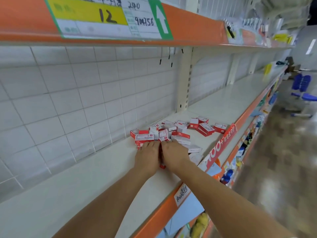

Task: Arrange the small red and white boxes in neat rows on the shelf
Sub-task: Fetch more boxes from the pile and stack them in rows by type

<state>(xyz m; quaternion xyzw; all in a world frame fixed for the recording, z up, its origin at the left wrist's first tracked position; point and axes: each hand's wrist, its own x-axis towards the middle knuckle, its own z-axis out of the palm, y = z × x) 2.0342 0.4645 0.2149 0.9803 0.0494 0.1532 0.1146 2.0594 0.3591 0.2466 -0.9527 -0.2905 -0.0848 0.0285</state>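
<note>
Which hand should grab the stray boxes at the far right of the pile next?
Right hand, probably. Both hands rest side by side on the near boxes, but the stray boxes lie on its side of the shelf; the left hand would have to cross over.

Your left hand (148, 156) and right hand (173, 154) lie side by side at frame centre, palms down, fingers extended onto the near edge of a loose pile of small red and white boxes (164, 134). One box corner shows red beneath your wrists. Pile is unordered: boxes tilted, overlapping, some on their sides. A smaller cluster (202, 126) sits further right, and a single box (220, 127) lies just beside it, near the shelf (68, 194) front. A red sign strip (221, 146) leans along the orange shelf edge, right of centre. Yellow price label (89, 12), marked "12", upper left.
</note>
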